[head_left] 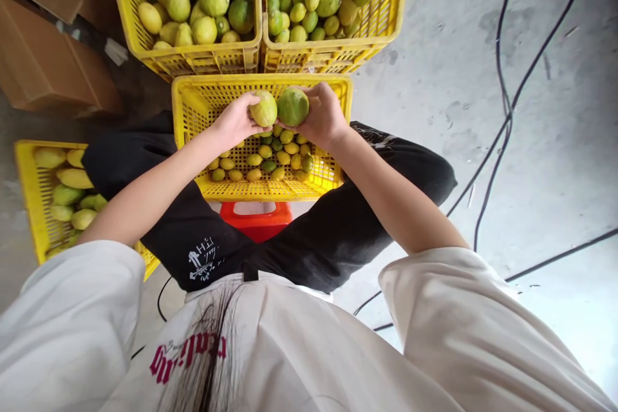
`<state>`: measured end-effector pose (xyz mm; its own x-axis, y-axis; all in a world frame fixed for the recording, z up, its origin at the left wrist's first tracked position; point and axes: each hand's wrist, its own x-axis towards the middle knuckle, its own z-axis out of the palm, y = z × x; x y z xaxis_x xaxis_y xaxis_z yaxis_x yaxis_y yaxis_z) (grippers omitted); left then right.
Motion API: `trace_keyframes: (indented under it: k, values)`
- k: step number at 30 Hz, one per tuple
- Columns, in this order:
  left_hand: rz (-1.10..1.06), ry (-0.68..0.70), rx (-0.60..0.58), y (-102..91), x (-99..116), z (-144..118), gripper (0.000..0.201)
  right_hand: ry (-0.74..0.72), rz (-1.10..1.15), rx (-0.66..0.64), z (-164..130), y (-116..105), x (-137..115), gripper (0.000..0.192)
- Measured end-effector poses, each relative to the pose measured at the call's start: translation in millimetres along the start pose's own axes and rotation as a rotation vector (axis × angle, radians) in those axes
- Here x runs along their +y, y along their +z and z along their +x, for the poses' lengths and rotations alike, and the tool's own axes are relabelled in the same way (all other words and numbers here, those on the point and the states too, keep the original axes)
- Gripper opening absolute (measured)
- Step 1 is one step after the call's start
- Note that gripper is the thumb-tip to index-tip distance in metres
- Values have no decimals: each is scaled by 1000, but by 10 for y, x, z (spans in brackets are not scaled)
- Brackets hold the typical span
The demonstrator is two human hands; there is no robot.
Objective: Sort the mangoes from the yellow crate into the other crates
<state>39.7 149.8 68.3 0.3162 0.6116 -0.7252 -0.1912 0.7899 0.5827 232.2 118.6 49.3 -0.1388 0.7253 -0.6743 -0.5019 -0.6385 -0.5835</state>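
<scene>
My left hand (236, 120) is closed around a yellowish-green lemon (263, 109), its fingers curled about the left side and underneath. Right beside it, my right hand (324, 116) grips a greener lemon (293, 107) from the right and behind. The two fruits are side by side, almost touching, above a yellow plastic crate (186, 112) between my knees. On the slotted floor of that crate lie several small lemons (277, 173), yellow with a few green ones. My forearms and the held fruit hide part of the crate's inside.
Two fuller yellow crates of lemons, left (255, 32) and right (386, 19), stand beyond. Another lemon crate (29, 193) is at my left, below cardboard boxes (53, 58). A red stool (255, 224) shows between my legs. Black cables (506, 117) cross the concrete floor at right.
</scene>
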Motion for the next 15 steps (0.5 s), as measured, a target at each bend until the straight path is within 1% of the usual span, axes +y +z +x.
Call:
trace_keyframes:
  k: [1, 3, 4, 6, 10, 12, 15]
  values:
    - [21, 2, -7, -51, -28, -7, 8, 15, 20, -8, -17, 12, -23, 34]
    - [53, 15, -9, -153, -82, -8, 27, 29, 55, -29, -39, 54, -44, 29]
    - [56, 24, 0, -193, -104, -1, 32, 31, 61, -42, -41, 83, -41, 26]
    - [39, 53, 28, -232, -127, 36, 35, 31, 36, -58, -23, 149, -13, 25]
    - [-24, 117, 62, -189, -65, 193, 28, 19, -30, -67, 119, 279, 64, 42]
    - [-31, 128, 78, -153, 8, 276, 29, 0, -23, -82, 219, 319, 85, 45]
    - [60, 154, 133, -109, 97, 336, 24, -43, -31, -82, 339, 324, 99, 49]
